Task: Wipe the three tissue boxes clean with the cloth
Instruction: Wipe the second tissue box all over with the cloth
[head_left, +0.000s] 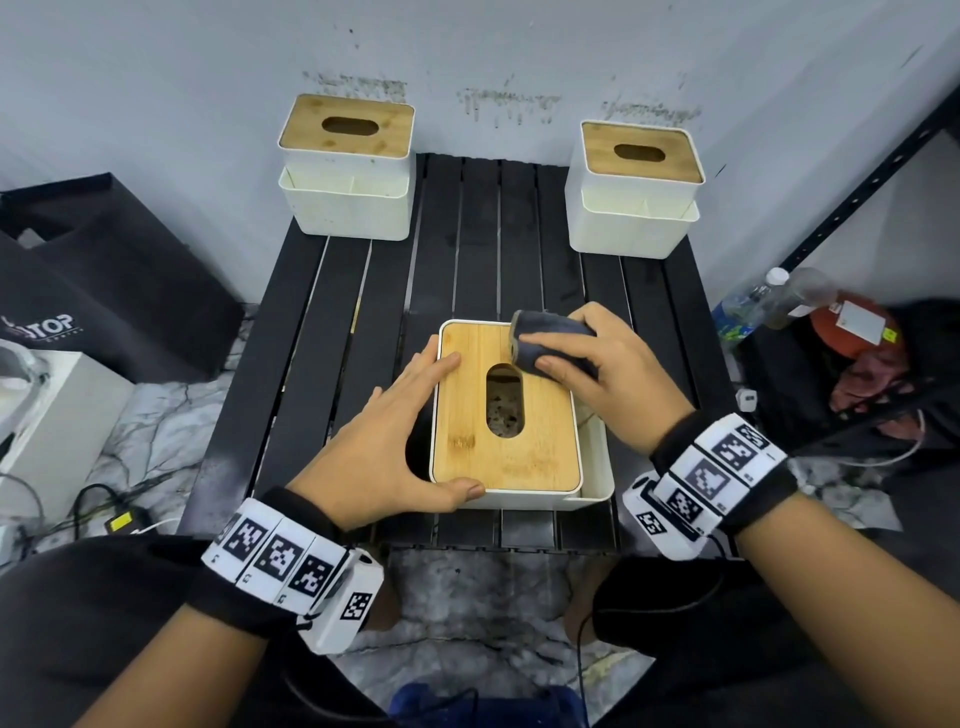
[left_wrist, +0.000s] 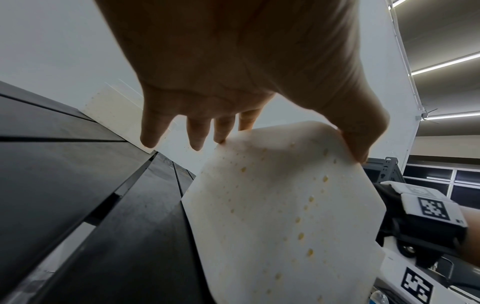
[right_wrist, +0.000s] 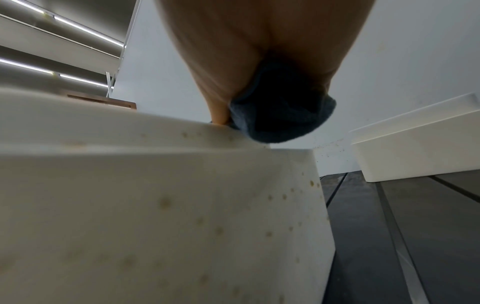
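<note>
**On the first box, two more waiting**

At the near middle of the black slatted tabletop (head_left: 322, 332), the nearest tissue box (head_left: 506, 410) is under the cloth (head_left: 553, 340). The right hand (head_left: 597, 374) curls round the folded dark cloth and presses it on the bamboo lid at about 1 o'clock from the slot. The left hand (head_left: 395, 441) lies open, fingers straight against the box's left side, thumb on the near edge, steadying it. Brownish specks show on the white walls in both wrist views, so this box looks unfinished. The boxes at 11 o'clock (head_left: 345, 166) and 1 o'clock (head_left: 636, 189) stand well apart, seemingly not yet wiped.
</note>
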